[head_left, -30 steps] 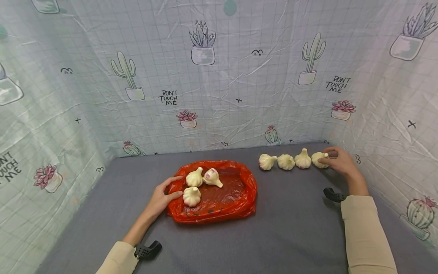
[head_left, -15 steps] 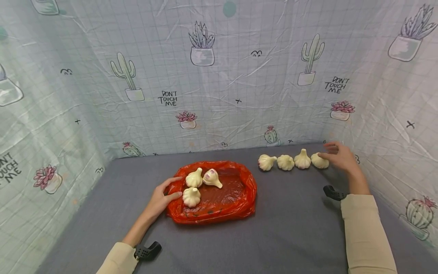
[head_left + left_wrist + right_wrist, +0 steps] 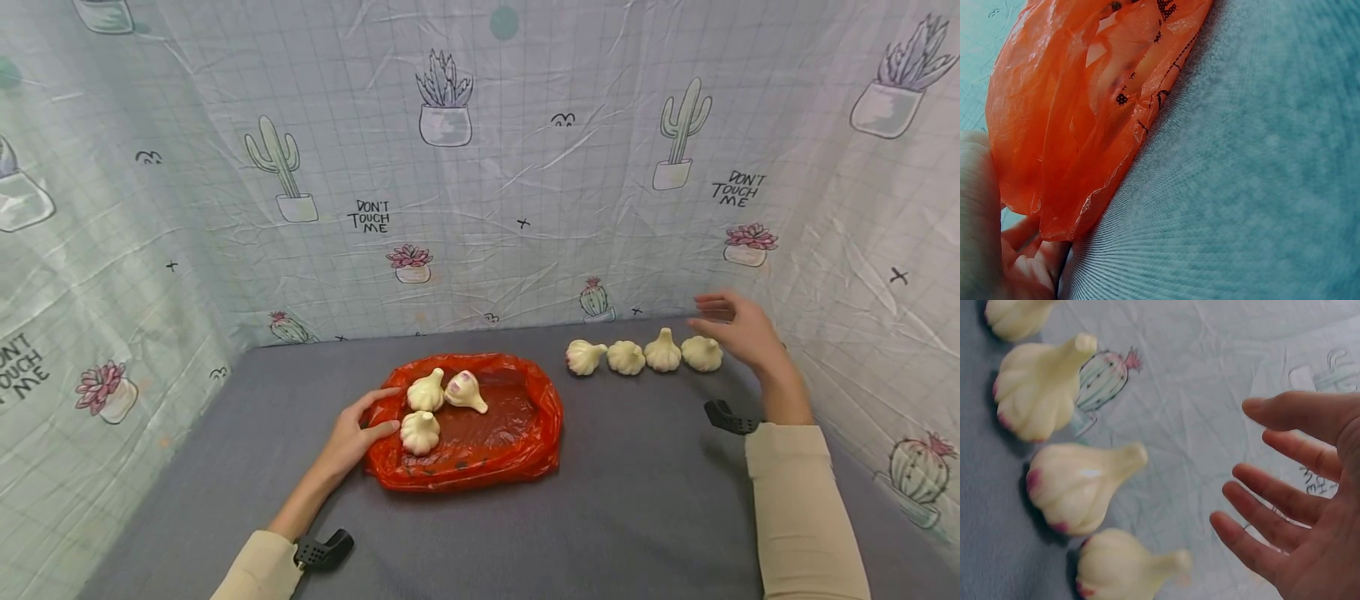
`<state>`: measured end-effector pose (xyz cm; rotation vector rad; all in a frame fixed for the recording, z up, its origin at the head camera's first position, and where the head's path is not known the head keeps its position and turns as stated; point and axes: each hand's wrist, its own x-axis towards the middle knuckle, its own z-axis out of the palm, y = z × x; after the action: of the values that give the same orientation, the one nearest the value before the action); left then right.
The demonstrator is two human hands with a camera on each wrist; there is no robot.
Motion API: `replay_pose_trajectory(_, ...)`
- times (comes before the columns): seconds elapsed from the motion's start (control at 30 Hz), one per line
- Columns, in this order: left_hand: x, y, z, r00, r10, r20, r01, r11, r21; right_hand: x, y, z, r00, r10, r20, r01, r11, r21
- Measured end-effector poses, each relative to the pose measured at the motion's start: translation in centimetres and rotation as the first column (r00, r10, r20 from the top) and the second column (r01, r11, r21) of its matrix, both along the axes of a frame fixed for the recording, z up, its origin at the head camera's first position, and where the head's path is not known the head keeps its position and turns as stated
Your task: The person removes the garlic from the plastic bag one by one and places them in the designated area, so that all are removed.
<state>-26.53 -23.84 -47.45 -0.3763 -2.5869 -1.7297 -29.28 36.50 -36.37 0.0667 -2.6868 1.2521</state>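
Right hand [image 3: 741, 332] empty, splayed; brushing end garlic bulb [image 3: 702, 355] could roll it. Left hand [image 3: 351, 433], uncurled, touches red plastic bag [image 3: 552, 410]; pushing may slide it.

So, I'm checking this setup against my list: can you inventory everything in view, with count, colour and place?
Red bag: 1, red, middle of the table
Bagged garlic bulbs: 3, cream, left part of the bag
Row of garlic bulbs: 4, cream, back right on the table
Table: 1, grey, beneath these
Printed backdrop: pale, behind and at both sides
Wrist devices: 2, black, one per wrist
Sleeves: 2, beige, on the forearms
Left grip: 1, touching the bag's left rim
Right grip: 1, raised at the row's right end, holding nothing
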Motion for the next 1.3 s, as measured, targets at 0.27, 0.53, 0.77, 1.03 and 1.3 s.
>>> replay_pose_trajectory(0.27, -0.1, 0.0, -0.1, 1.000, 0.001, 0.016, -0.001, 1.000, 0.007, 0.4, -2.7, 1.4, 0.991, 0.081, -0.105, -0.081, 0.997, 0.005)
replay_pose_trajectory(0.53, -0.2, 0.1, -0.2, 1.000, 0.000, 0.015, 0.000, 1.000, 0.011, 0.4, -5.4, 2.4, 0.978, 0.148, -0.148, -0.149, 0.989, 0.009)
replay_pose_trajectory(0.77, -0.1, 0.0, 0.0, 1.000, -0.002, 0.011, 0.002, 1.000, 0.009, 0.0, -7.8, 2.2, 0.955, 0.247, -0.165, -0.260, 0.964, -0.062)
replay_pose_trajectory(1.03, -0.2, 0.0, -0.2, 1.000, -0.009, 0.010, 0.009, 1.000, 0.017, -0.3, -9.7, 2.0, 0.937, 0.295, -0.185, -0.305, 0.952, -0.024)
replay_pose_trajectory(1.3, -0.2, 0.0, -0.3, 1.000, -0.014, 0.003, 0.014, 1.000, 0.024, -0.2, -11.2, 1.8, 0.921, 0.341, -0.187, -0.352, 0.935, -0.030)
